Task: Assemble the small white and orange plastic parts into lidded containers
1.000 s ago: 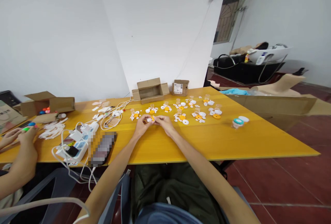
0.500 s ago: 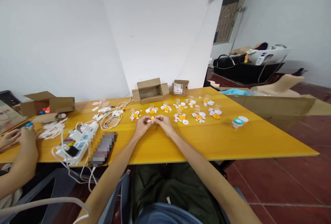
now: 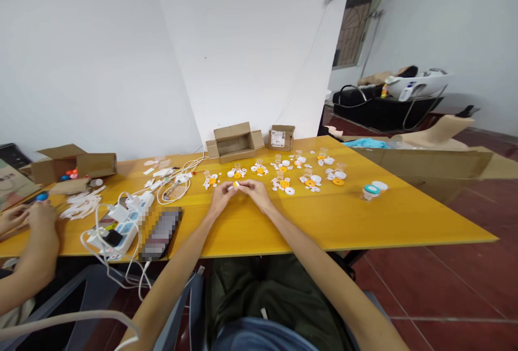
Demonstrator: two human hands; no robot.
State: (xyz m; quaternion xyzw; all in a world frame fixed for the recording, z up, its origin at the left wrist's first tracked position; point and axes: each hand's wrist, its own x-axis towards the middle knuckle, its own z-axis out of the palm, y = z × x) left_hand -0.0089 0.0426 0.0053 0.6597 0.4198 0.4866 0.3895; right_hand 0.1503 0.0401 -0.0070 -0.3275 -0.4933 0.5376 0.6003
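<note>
My left hand [image 3: 220,197] and my right hand [image 3: 254,193] meet above the yellow table [image 3: 259,232], fingertips pinched around a small white and orange plastic part [image 3: 236,184]. Its exact kind is too small to make out, and the fingers cover some of it. Just beyond my hands lie several groups of loose parts: orange discs [image 3: 285,183], white discs [image 3: 290,191], small white pieces and clear plastic cups [image 3: 280,175]. Off to the right stands a clear jar with a teal ring [image 3: 372,190], beside a white lid [image 3: 380,184].
Two open cardboard boxes [image 3: 235,144] stand against the wall. On my left are a power strip [image 3: 128,227] with plugs and cables, a phone [image 3: 162,232] and white strips [image 3: 82,203]. A co-worker's hands [image 3: 38,213] hold something blue at the far left.
The small part has turned slightly between my fingertips, and my hands have stayed in nearly the same place. At the far left the co-worker's hands have shifted a little.
</note>
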